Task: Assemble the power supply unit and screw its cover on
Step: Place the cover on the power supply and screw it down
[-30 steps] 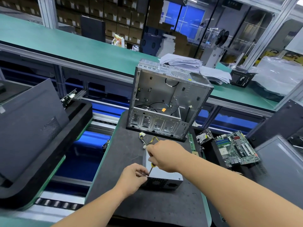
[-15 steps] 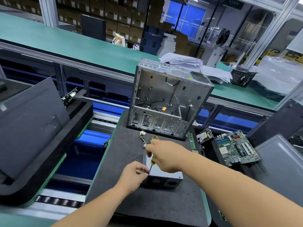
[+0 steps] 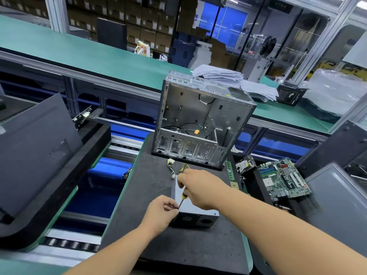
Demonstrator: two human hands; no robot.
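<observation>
A grey metal power supply unit [image 3: 195,212] lies on the black foam mat [image 3: 158,245], fan grille facing me, yellow-and-black cables [image 3: 178,168] trailing from its far end. My right hand [image 3: 200,186] grips a small screwdriver [image 3: 183,198] with a yellow-and-black handle, shaft slanting down to the unit's near left top corner. My left hand [image 3: 161,211] pinches the shaft's tip at that corner; whether a screw sits there is hidden by the fingers.
An open silver computer case [image 3: 200,120] stands upright behind the unit. A green motherboard [image 3: 282,178] and a hard drive [image 3: 245,164] lie to the right. Dark case panels [image 3: 33,155] lean at left and right. A stack of papers [image 3: 218,75] rests on the green bench behind.
Both hands stay at the unit's near left corner. My right hand has shifted slightly on the screwdriver handle; the rest is unmoved.
</observation>
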